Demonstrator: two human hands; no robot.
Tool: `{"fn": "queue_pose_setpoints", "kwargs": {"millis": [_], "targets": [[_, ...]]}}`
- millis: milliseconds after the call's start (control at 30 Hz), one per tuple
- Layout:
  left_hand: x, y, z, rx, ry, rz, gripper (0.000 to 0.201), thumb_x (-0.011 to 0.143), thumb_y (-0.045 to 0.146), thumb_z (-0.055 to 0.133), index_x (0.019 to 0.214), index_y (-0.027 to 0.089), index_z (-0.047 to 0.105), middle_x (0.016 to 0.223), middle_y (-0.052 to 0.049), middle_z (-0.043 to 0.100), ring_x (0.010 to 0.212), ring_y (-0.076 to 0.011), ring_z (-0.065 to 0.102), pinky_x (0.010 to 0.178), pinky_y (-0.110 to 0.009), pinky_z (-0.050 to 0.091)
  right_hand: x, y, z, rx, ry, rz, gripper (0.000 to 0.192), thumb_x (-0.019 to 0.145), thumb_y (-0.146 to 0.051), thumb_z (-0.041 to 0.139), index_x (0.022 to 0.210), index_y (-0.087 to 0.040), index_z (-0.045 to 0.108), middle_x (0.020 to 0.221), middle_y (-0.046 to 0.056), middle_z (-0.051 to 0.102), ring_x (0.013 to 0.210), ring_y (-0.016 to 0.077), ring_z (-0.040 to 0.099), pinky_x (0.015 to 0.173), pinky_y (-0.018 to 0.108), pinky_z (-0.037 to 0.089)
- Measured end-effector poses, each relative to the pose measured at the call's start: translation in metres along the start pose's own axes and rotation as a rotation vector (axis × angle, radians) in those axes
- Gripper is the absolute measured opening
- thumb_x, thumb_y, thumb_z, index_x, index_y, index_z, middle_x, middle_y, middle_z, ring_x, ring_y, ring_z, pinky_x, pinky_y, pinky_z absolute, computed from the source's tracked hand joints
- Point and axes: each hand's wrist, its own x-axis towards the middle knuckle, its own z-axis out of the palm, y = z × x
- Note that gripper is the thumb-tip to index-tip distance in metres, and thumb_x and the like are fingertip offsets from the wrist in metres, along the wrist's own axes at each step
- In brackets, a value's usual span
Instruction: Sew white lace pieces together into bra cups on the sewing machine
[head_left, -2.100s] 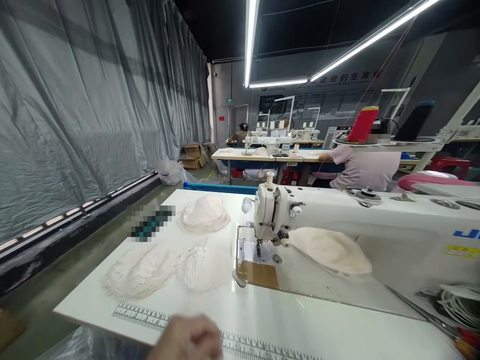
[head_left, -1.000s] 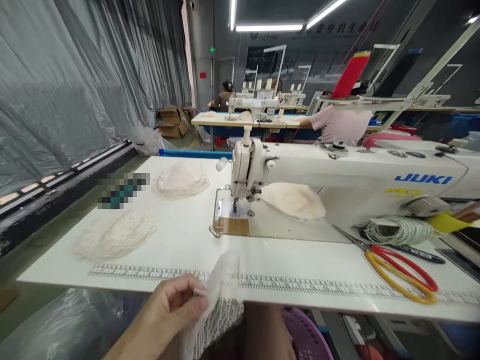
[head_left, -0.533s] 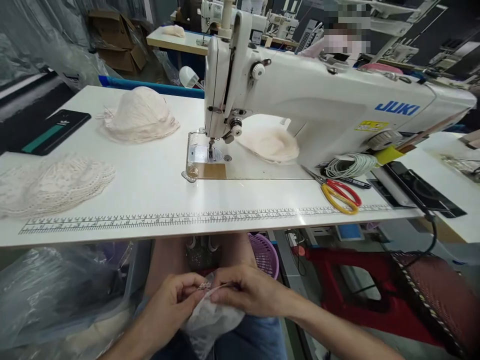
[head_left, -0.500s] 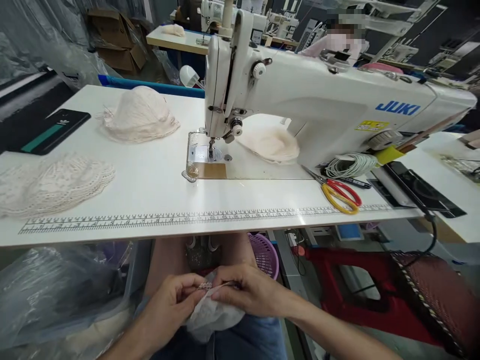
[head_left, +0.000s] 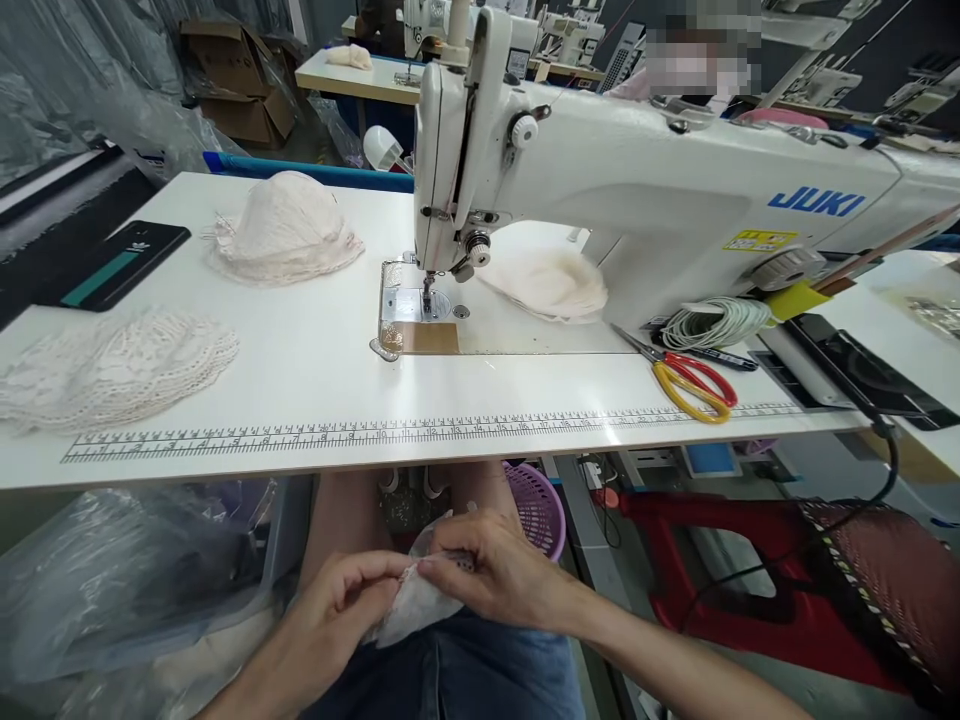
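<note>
your left hand (head_left: 341,610) and right hand (head_left: 495,575) pinched a sheer white mesh piece (head_left: 412,605) over your lap, below the table (head_left: 315,385) edge and near it. lace stacks (head_left: 112,365) lay flat beside the glossy machine (head_left: 637,180); bare tabletop lay between them.

both hands are low at the lap, fingertips meeting. left hand (head_left: 341,610): forearm enters from the lower left, palm turned inward, fingers curled, thumb and forefinger pinched together at the tips. right hand (head_left: 499,575): forearm enters from the lower right, wrist straight, back of the hand up, fingers bent downward and closed in a pinch just beside the left fingertips. the right knuckles sit slightly higher than the left.
</note>
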Motion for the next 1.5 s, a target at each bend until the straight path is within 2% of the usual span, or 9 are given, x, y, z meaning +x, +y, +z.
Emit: {"fn": "queue_pose_setpoints", "kwargs": {"millis": [133,300,467,767,967,1200,1300,1367,1500], "targets": [[-0.003,-0.001,0.000,-0.017,0.181,-0.010,0.036,0.073,0.046,0.062,0.096,0.020,0.071,0.097,-0.005,0.067,0.091,-0.0225,0.056,0.075,-0.025,0.045,0.001,0.001,0.001,0.033,0.001,-0.031,0.030,0.089,-0.027,0.048,0.061,-0.016,0.046,0.055,-0.005,0.042,0.055,0.0067,0.042,0.053,0.020,0.025],[0.007,0.003,0.005,0.029,-0.074,0.013,0.039,0.075,0.051,0.061,0.087,0.015,0.068,0.059,0.002,0.054,0.055,-0.0102,0.037,0.051,-0.020,0.028,0.002,-0.002,0.001,0.009,-0.014,-0.021,0.028,0.085,-0.023,0.052,0.059,-0.015,0.045,0.053,-0.006,0.041,0.052,0.0059,0.040,0.054,0.020,0.026],[0.014,-0.001,0.005,0.091,-0.029,0.023,0.041,0.076,0.053,0.060,0.077,0.013,0.064,0.054,0.005,0.040,0.053,-0.0086,0.025,0.048,-0.022,0.017,0.003,-0.005,0.000,-0.045,-0.034,0.006,0.029,0.087,-0.026,0.051,0.060,-0.015,0.049,0.054,-0.005,0.046,0.053,0.0064,0.042,0.054,0.021,0.025],[0.010,0.001,-0.018,-0.044,-0.110,-0.068,0.043,0.069,0.055,0.068,0.066,0.014,0.054,0.059,0.005,0.048,0.058,-0.0092,0.038,0.053,-0.019,0.027,-0.005,0.011,-0.016,0.102,-0.192,-0.080,0.022,0.087,-0.034,0.057,0.087,-0.014,0.063,0.080,0.003,0.063,0.075,0.0132,0.057,0.067,0.021,0.037],[0.009,-0.002,-0.022,-0.084,-0.168,-0.120,0.042,0.073,0.051,0.067,0.088,0.013,0.066,0.069,-0.002,0.063,0.064,-0.0129,0.051,0.059,-0.021,0.035,-0.003,0.016,-0.013,0.023,-0.185,-0.077,0.015,0.088,-0.028,0.056,0.088,-0.015,0.064,0.081,0.002,0.064,0.079,0.0145,0.058,0.074,0.024,0.038],[0.007,-0.001,-0.025,0.054,-0.204,-0.081,0.041,0.076,0.053,0.062,0.082,0.013,0.070,0.069,-0.003,0.062,0.063,-0.0125,0.048,0.058,-0.021,0.034,0.004,0.020,-0.011,0.048,-0.173,-0.181,0.025,0.081,-0.040,0.063,0.086,-0.015,0.060,0.096,0.006,0.060,0.091,0.0170,0.055,0.080,0.027,0.038],[0.007,0.002,-0.025,0.100,-0.228,-0.056,0.039,0.079,0.051,0.059,0.081,0.014,0.070,0.068,-0.002,0.060,0.063,-0.0122,0.046,0.058,-0.020,0.033,0.011,0.019,-0.007,0.134,-0.216,-0.205,0.058,0.062,-0.038,0.079,0.109,-0.017,0.053,0.109,0.006,0.059,0.099,0.0190,0.054,0.086,0.029,0.036],[0.005,0.002,-0.027,0.093,-0.242,-0.058,0.038,0.079,0.051,0.059,0.079,0.014,0.070,0.066,-0.001,0.058,0.062,-0.0118,0.045,0.057,-0.020,0.032,0.017,0.020,-0.002,0.184,-0.273,-0.214,0.057,0.059,-0.034,0.082,0.106,-0.018,0.055,0.100,0.003,0.063,0.092,0.0165,0.057,0.084,0.027,0.037],[0.000,-0.001,-0.034,0.044,-0.181,-0.074,0.038,0.077,0.052,0.062,0.075,0.014,0.065,0.065,0.001,0.055,0.060,-0.0108,0.044,0.056,-0.019,0.032,0.021,0.028,0.003,0.343,-0.361,-0.187,0.025,0.072,-0.035,0.072,0.081,-0.014,0.061,0.069,-0.004,0.060,0.062,0.0087,0.055,0.062,0.018,0.039]]}}
